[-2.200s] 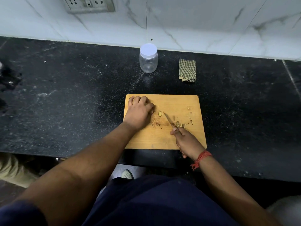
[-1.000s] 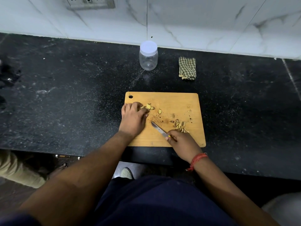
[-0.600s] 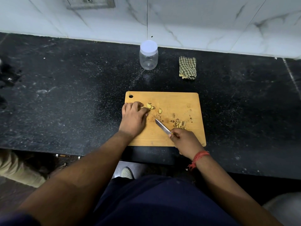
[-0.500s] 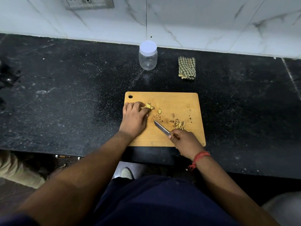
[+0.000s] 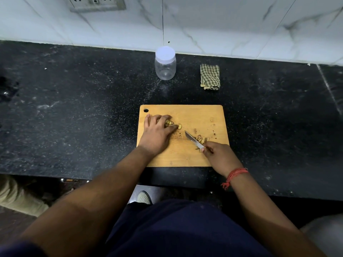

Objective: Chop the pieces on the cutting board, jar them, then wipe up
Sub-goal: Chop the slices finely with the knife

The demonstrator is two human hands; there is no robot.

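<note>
Black speckled stone makes the worktop (image 5: 83, 115), with white marble tile rising behind it, and at its near edge sits the wooden cutting board (image 5: 194, 115) where both hands work. On the left hand (image 5: 156, 132), the fingers are bent over a small clutch of uncut pieces (image 5: 169, 123), pinning them to the board with the tips tucked, seemingly to keep them clear of the blade. One loose slice (image 5: 179, 126) lies just beside those fingertips. On the right hand (image 5: 220, 154), the fingers are curled tight around the handle of a small knife (image 5: 194, 140), whose blade angles up and left toward the held pieces, its tip apart from them. Just right of the blade lies a heap of chopped bits (image 5: 202, 139), probably swept aside to leave cutting room. Farther back, well apart from the board, a clear jar (image 5: 165, 66) stands with its white lid on, and a folded checked cloth (image 5: 210, 76) lies beside it, both apparently waiting for later steps. Chopping looks only partly done.
</note>
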